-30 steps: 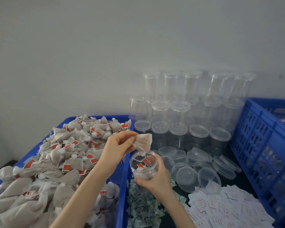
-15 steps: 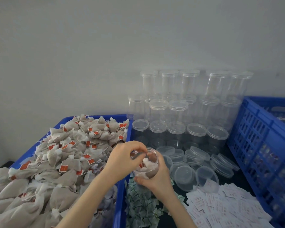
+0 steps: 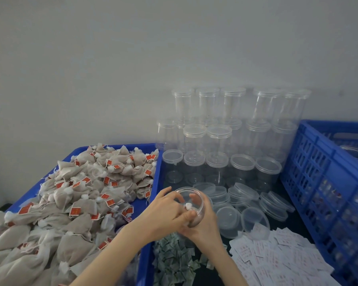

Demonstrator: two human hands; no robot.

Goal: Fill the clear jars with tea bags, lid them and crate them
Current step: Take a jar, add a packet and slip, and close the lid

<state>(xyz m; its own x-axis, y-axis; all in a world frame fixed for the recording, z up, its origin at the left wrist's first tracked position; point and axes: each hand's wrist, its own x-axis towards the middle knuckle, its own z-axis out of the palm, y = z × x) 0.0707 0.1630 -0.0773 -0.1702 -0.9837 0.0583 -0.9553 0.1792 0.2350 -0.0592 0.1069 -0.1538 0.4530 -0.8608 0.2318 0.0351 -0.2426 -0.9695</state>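
Jar held, bag pushed in
Right hand (image 3: 205,226) gripped the jar (image 3: 194,203); left hand (image 3: 163,211) fingers curled over its mouth, pinching a bag (image 3: 188,206).

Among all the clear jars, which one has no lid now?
The jar held in the right hand, with the left hand reaching into its open mouth. The stacked jars behind all carry lids.

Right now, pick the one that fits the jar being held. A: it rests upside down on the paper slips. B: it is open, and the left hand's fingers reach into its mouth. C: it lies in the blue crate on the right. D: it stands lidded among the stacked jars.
B: the jar has no lid, the right hand grips it from below, and the left hand has fingers in its mouth.
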